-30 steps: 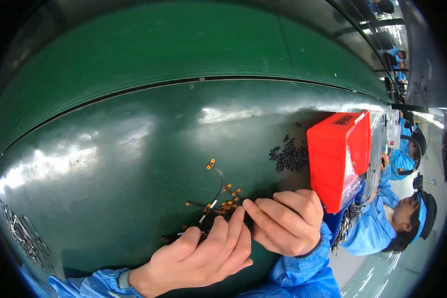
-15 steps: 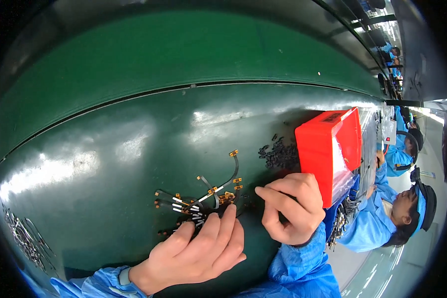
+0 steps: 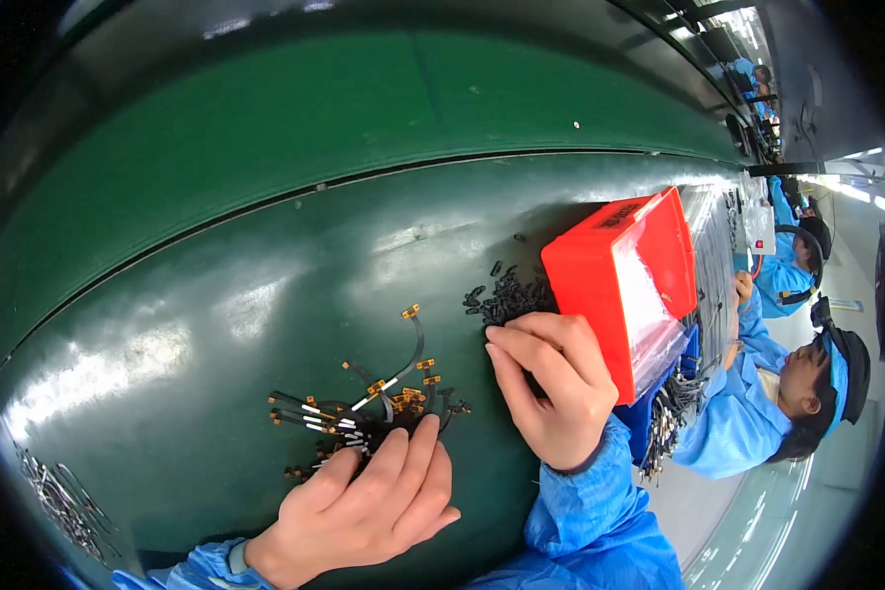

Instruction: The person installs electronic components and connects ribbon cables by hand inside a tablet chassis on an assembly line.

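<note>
My left hand [image 3: 364, 506] lies palm down over the near side of a loose bunch of flex cables [image 3: 393, 382]. Its fingers are bent, with their tips against the cables; what sits under them is hidden. The cables are thin dark strips with white sections and orange-gold connector ends, fanned out on the bench. My right hand [image 3: 560, 393] is held at the near edge of a heap of small black parts [image 3: 506, 298]. Its thumb and index tips come together in a pinch, and anything between them is too small to make out.
An open red bin [image 3: 585, 258] with clear plastic bags stands right of the heap. Behind my right wrist, a blue tray [image 3: 641, 421] holds more cables. Another cable pile [image 3: 64, 497] lies far left on the green bench [image 3: 216, 393]. Co-workers in blue [image 3: 737, 418] sit along the right.
My right hand has moved from beside the cable bunch toward the heap of black parts, its thumb and index tips drawing together. My left hand stays on the cables. The view has shifted slightly.
</note>
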`<state>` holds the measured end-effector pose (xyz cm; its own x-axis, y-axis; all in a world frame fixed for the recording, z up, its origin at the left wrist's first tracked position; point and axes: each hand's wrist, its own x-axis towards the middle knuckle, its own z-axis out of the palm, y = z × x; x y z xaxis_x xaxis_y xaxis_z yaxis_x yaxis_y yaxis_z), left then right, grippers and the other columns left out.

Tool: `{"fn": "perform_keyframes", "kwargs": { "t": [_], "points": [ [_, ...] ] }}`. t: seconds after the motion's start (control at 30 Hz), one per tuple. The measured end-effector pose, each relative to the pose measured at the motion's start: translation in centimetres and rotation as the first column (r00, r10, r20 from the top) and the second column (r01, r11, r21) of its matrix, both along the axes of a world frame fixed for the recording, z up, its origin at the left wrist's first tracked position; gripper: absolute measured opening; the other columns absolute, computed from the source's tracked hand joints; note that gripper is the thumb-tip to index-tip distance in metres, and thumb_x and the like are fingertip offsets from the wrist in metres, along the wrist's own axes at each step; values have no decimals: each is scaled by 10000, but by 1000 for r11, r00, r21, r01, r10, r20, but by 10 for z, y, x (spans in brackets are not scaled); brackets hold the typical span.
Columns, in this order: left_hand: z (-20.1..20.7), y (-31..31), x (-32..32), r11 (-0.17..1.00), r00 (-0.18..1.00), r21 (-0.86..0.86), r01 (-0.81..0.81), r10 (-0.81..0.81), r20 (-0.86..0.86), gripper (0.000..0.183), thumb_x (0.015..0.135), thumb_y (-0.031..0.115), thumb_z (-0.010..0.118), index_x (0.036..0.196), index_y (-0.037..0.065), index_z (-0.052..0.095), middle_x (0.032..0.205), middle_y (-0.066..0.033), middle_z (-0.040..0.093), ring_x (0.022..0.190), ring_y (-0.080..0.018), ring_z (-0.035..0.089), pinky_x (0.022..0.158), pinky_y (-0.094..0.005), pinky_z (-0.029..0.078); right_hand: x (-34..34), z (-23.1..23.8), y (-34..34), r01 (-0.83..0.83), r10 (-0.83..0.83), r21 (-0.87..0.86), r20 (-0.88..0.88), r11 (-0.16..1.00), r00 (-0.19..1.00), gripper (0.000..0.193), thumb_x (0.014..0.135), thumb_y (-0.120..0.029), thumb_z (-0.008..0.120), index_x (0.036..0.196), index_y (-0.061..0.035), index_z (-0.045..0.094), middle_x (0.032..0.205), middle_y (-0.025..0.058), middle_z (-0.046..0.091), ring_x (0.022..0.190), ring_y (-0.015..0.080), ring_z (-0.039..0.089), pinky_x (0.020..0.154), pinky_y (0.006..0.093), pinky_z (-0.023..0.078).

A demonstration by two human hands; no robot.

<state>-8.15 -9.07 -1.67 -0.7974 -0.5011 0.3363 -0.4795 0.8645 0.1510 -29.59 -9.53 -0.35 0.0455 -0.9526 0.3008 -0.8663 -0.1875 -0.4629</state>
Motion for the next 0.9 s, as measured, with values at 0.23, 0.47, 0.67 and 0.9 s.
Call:
{"fn": "perform_keyframes", "kwargs": {
  "t": [0.23, 0.47, 0.67, 0.9],
  "points": [
    [0, 0, -2, 1000, 1000, 5, -12, 13, -11, 343, 957, 480, 453, 959, 180, 620, 1112, 37, 691, 1012, -100, 565, 789, -268, 390, -1, 1, -6, -41, 40, -5, -45, 999, 998, 214, 710, 100, 736, 895, 10, 675, 869, 120, 621, 763, 265, 608, 669, 324, 501],
    [1, 0, -1, 1000, 1000, 8, -5, 5, -27, 315, 962, 468, 450, 959, 194, 607, 1104, 43, 692, 1007, -92, 563, 809, -263, 379, -8, 5, 0, -139, 123, 141, 117, 980, 986, 195, 728, 98, 724, 889, 6, 662, 857, 119, 614, 760, 259, 605, 658, 315, 494],
    [0, -2, 0, 1000, 1000, 5, -6, 6, -17, 320, 973, 465, 434, 963, 197, 610, 1106, 48, 693, 1003, -88, 562, 815, -272, 372, -1, 24, 6, 48, -68, 142, 145, 989, 987, 200, 745, 90, 725, 919, 9, 671, 886, 130, 625, 732, 256, 626, 654, 308, 513],
    [0, -1, -1, 1000, 1000, 3, -12, 12, -7, 314, 980, 452, 427, 970, 197, 611, 1103, 50, 694, 1008, -89, 563, 819, -272, 369, -3, 10, 4, -36, 14, 180, 126, 983, 992, 211, 744, 40, 747, 935, 11, 663, 891, 129, 622, 797, 295, 616, 710, 361, 519]
  ]
}}
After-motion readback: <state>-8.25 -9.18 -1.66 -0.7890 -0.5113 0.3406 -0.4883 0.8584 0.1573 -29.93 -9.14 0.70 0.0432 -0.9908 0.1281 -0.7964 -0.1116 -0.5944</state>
